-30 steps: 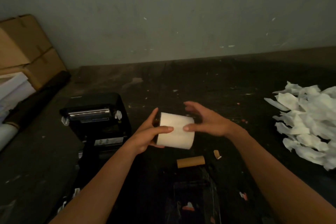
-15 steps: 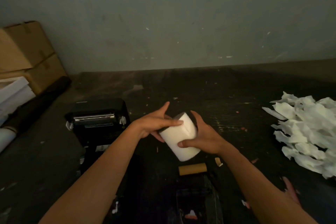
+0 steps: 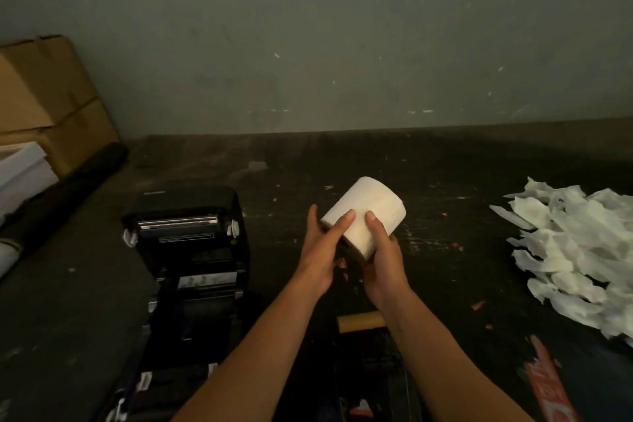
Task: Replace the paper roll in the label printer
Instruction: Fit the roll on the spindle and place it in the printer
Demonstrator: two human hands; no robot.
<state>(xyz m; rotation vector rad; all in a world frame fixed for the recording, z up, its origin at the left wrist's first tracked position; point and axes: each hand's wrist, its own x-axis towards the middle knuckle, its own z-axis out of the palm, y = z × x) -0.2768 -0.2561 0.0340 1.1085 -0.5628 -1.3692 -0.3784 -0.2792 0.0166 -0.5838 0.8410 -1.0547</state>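
Note:
A full white paper roll (image 3: 371, 211) is held above the dark table, tilted with its far end up and to the right. My left hand (image 3: 323, 245) grips its near left side, the fingertips lying on its face. My right hand (image 3: 383, 250) cups it from below and the right, thumb on top. The black label printer (image 3: 188, 243) stands to the left with its lid swung open toward the wall, the metal print bar showing. An empty brown cardboard core (image 3: 359, 320) lies on the table under my right forearm.
A heap of crumpled white paper strips (image 3: 575, 257) fills the right side. Cardboard boxes (image 3: 44, 106), a dark rolled tube (image 3: 68, 181) and white sheets sit at far left. Small scraps dot the table. A grey wall stands close behind.
Both hands have turned the roll from lying level to tilted with its far end up and right, and have shifted their grip toward its near end.

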